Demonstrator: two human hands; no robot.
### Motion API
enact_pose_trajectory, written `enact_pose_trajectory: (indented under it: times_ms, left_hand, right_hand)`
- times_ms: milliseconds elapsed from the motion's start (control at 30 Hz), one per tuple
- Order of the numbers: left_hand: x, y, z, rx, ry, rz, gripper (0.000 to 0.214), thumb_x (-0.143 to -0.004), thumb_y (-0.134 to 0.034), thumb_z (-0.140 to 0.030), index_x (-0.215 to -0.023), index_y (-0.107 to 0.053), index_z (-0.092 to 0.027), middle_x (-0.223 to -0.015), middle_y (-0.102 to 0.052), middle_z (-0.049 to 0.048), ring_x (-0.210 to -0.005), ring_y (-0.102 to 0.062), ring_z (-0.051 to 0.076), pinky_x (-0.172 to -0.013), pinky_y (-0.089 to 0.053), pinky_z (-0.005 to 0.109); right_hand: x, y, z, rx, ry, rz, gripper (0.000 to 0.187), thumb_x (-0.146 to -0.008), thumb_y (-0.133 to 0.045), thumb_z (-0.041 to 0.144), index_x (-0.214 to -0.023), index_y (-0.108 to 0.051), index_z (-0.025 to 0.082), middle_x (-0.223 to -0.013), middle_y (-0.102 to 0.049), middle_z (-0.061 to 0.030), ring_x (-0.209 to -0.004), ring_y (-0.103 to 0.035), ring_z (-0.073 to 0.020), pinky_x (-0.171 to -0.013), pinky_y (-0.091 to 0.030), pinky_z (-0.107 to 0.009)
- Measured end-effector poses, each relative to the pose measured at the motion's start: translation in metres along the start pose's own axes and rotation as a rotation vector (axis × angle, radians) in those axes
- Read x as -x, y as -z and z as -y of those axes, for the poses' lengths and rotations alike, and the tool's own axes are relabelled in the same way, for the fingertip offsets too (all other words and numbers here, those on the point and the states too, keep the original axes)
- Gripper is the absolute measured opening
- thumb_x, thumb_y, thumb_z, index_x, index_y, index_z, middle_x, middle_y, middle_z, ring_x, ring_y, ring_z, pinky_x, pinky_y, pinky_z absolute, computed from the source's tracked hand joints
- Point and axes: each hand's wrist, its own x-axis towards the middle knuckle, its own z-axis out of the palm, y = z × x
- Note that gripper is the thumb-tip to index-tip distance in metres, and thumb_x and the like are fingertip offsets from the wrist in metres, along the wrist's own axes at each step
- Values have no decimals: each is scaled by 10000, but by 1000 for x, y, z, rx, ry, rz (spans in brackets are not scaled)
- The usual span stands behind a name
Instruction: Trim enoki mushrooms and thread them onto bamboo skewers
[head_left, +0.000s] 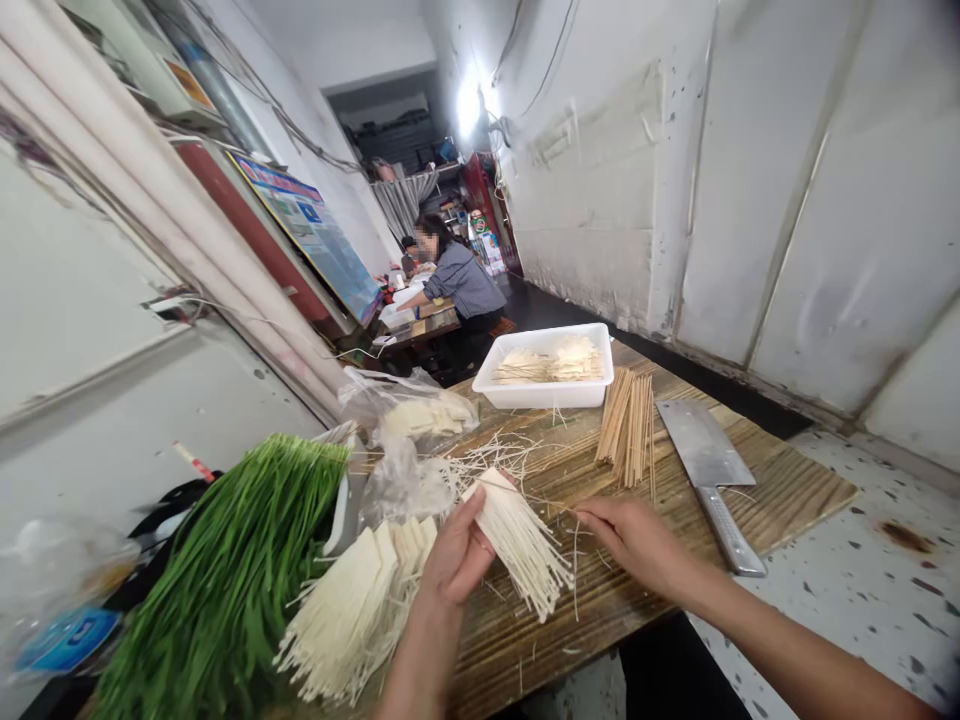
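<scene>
My left hand (459, 548) is closed round the solid end of a pale tofu-skin sheet (517, 540), whose lower part is cut into thin strips that hang down to the right. My right hand (626, 540) pinches the end of a thin bamboo skewer (553, 503), which runs leftward to the sheet; how far it passes through is unclear. A stack of similarly fringed tofu-skin sheets (360, 610) lies left of my left hand. Loose pale strips (499, 455) are scattered behind the held sheet. Bundled bamboo skewers (628, 425) lie beyond my right hand.
A white tray (544, 397) with skewered pieces stands at the table's back. A cleaver (705, 450) lies on the wooden tabletop (795, 490) at right. Green chives (247, 560) and a plastic bag (409, 480) are at left. Another person (469, 285) sits at a farther table.
</scene>
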Motion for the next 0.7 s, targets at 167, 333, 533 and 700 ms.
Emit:
enact_pose_trajectory:
  times_ms: [167,333,533,700]
  left_hand:
    - [-4,11,13,1,62,-25,233,-822,-611,-171,-1028,-646,-68,-942,-733,120,-961,-677,232,-905,-525,324]
    - [2,23,5,5,23,-31,225,-842,-588,-179,-1039,-645,-86,-958,-734,108,-976,-671,223,-927,-511,337]
    - [4,33,0,4,3,-73,193,-852,-570,-188,-1003,-657,-103,-931,-741,90,-944,-681,214,-891,-533,320]
    - [2,36,11,-18,20,-62,232,-772,-680,-214,-982,-661,-117,-891,-744,78,-891,-694,221,-827,-560,302]
  right_hand:
    - [5,-10,-12,56,56,-28,243,-909,-453,186,-925,-696,204,-784,-680,-47,-735,-596,-186,-680,-431,-288]
    - [11,4,-14,263,162,-301,233,-906,-482,200,-877,-714,211,-666,-587,-41,-678,-490,-177,-650,-333,-312]
    - [22,43,2,-1,20,-272,258,-932,-453,311,-1034,-673,221,-754,-664,-34,-711,-581,-177,-731,-421,-347]
    - [12,36,4,-400,-218,-67,237,-896,-500,377,-938,-665,212,-900,-693,-35,-864,-639,-189,-785,-502,-339]
